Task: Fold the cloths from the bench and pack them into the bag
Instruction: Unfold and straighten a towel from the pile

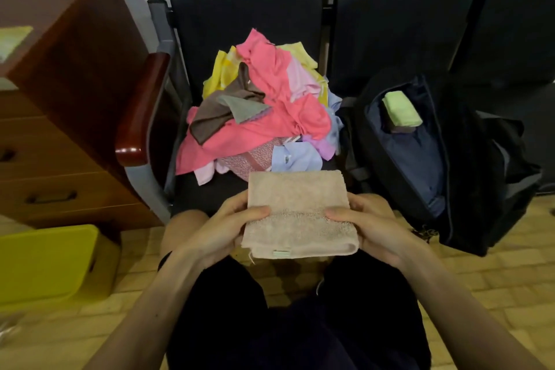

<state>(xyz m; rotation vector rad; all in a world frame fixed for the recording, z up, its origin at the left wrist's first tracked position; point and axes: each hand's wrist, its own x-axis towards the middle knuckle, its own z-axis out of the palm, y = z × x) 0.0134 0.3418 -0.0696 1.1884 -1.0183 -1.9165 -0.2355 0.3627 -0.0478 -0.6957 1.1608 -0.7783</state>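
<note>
1. Both hands hold one folded beige towel point(297, 207) just in front of the table's point(210, 195) front edge, above the person's knees and not touching the table
2. The left hand point(228, 228) grasps the towel's left side, with the thumb laid across the top face and the fingers curled underneath
3. The right hand point(369, 225) grasps the right side the same way, its thumb pointing inward toward the left thumb
4. The towel is a thick, roughly square packet held nearly flat; its rounded fold is on the side nearest the person, where a small pale green label point(281, 252) shows
5. A loose pile of unfolded cloths point(264, 105) lies on the table's left seat, close to the left end by the red-brown armrest point(144, 108), and spills to the front edge
6. In the pile a pink cloth point(270, 126) lies on top, a brown cloth point(216, 117) is draped on its left, a yellow cloth point(219, 72) is at the back, and a pale blue cloth point(295, 156) is at the front, just beyond the towel
7. A black bag point(468, 165) is unzipped and gaping to the right of the pile, at the table's front edge; its lower end reaches the tiled floor point(480, 294)
8. Inside the bag a folded light green cloth point(402, 112) lies at the far end of the opening
9. A wooden drawer unit point(69, 84) stands left of the table, and a yellow box point(45, 261) sits on the floor in front of it
</note>
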